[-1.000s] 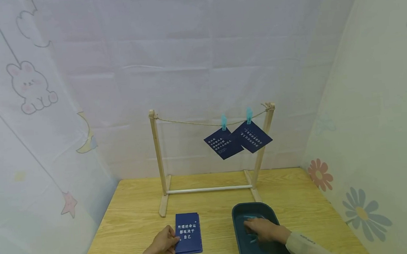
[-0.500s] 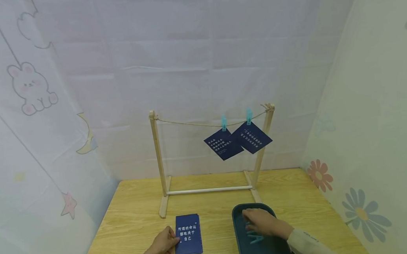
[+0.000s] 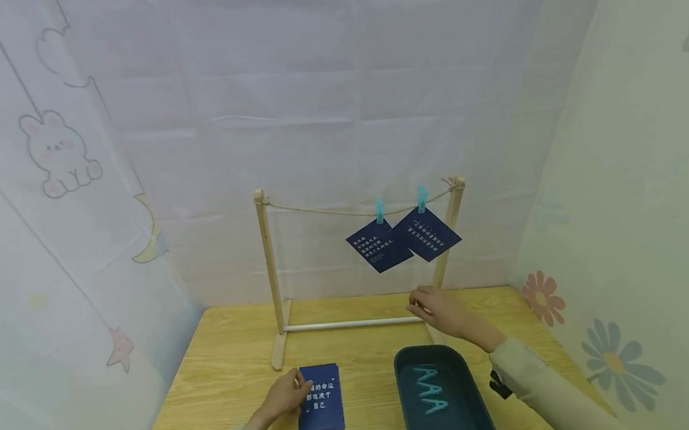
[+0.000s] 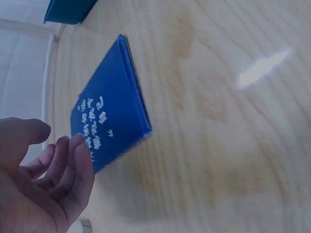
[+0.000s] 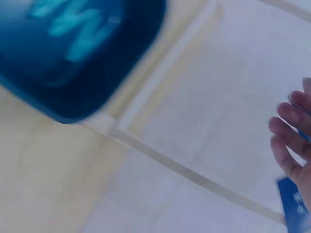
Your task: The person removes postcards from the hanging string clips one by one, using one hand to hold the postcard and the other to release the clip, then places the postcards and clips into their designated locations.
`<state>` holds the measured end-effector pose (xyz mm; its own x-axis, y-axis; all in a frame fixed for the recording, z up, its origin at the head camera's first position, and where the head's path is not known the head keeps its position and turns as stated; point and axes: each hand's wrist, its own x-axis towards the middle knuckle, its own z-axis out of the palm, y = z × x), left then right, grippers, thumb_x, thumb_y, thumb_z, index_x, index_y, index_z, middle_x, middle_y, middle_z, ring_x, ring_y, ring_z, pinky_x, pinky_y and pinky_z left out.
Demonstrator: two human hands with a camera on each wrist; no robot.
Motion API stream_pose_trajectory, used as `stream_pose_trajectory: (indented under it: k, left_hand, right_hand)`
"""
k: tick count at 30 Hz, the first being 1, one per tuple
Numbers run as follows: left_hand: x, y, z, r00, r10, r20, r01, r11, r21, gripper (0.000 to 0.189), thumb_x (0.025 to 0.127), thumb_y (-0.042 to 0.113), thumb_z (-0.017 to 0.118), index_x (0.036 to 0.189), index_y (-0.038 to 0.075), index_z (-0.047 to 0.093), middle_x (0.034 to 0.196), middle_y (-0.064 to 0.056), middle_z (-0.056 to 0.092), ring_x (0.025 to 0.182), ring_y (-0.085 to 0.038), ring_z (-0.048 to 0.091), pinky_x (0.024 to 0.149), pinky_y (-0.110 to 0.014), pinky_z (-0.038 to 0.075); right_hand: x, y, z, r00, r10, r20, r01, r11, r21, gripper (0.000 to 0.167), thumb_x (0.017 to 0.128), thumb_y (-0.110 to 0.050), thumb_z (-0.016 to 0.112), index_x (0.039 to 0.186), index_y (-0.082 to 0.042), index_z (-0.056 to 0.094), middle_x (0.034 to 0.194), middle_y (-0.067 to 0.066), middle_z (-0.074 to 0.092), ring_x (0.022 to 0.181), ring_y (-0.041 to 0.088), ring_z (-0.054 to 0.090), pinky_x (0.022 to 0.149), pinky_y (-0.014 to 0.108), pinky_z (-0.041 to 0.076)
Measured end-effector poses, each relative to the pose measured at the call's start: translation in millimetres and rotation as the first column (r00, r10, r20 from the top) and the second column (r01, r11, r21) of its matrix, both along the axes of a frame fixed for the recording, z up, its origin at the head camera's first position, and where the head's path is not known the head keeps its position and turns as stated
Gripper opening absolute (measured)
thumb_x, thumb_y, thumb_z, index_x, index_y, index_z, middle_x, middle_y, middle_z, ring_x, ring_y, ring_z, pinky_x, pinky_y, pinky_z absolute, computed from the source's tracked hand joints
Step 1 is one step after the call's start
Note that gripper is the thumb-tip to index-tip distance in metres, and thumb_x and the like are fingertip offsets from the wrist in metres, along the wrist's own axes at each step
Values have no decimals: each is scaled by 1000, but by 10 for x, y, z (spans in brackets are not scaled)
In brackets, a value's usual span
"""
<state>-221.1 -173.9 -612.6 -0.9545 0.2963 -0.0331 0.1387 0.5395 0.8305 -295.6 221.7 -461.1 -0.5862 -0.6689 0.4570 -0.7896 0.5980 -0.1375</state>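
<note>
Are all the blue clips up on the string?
No, two blue clips sit on the string, but three more clips lie in the dark tray.

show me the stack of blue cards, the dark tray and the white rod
stack of blue cards (image 3: 325, 413): head view, middle of its top face
dark tray (image 3: 451, 429): head view, bare part of its floor
white rod (image 3: 354, 323): head view, about midway along it

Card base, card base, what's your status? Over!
Left hand at the card stack, fingers loosely curled. Right hand in the air near the tray, grip unclear. Possibly in the way: two cards clipped to the string, right side.
</note>
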Motion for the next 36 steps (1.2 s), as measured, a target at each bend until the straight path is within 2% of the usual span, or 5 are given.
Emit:
stream_pose_trajectory:
  k: [9, 17, 25, 31, 36]
  left_hand:
    - [-191, 212, 440, 993, -57, -101, 58, 998, 8, 21, 102, 20, 58, 94, 2, 52, 63, -10, 60, 42, -15, 54, 38, -21, 45]
    - [-403, 403, 815, 976, -30, -216, 20, 999, -46, 20, 103, 23, 56, 102, 3, 55, 74, -5, 62, 51, -12, 59, 43, -24, 50]
    - [-492, 709, 1031, 959, -8, -284, 0, 1000, -28, 22, 104, 28, 53, 109, 7, 58, 80, 2, 62, 55, -11, 56, 46, -28, 49]
    - [-549, 879, 1111, 936, 36, -349, -32, 999, 17, 22, 104, 32, 53, 108, 11, 58, 86, 2, 62, 66, -10, 57, 54, -28, 50]
    - [-571, 950, 1121, 927, 54, -371, -39, 998, 48, 21, 104, 31, 53, 109, 11, 57, 86, 2, 62, 70, -10, 59, 58, -27, 53]
  right_hand:
    - [-200, -95, 685, 961, -23, -276, -31, 981, -190, 8, 88, -6, 73, 83, -9, 67, 72, -2, 59, 62, 12, 53, 54, 31, 47]
    - [-285, -285, 957, 892, -20, -452, -76, 979, -192, 15, 92, -14, 69, 80, -7, 67, 71, 3, 60, 62, 18, 47, 56, 32, 36]
    - [-385, -368, 1236, 858, -21, -514, -89, 978, -189, 22, 97, -21, 64, 81, -5, 67, 76, 7, 62, 69, 26, 51, 62, 40, 43]
    - [-491, -402, 1505, 841, -69, -537, 9, 994, -113, 27, 97, -30, 64, 98, -3, 68, 106, 17, 61, 96, 38, 53, 82, 52, 46]
    - [-559, -507, 1693, 871, -96, -482, 75, 995, -63, 38, 93, -30, 69, 119, -3, 64, 129, 21, 56, 119, 42, 47, 105, 55, 36]
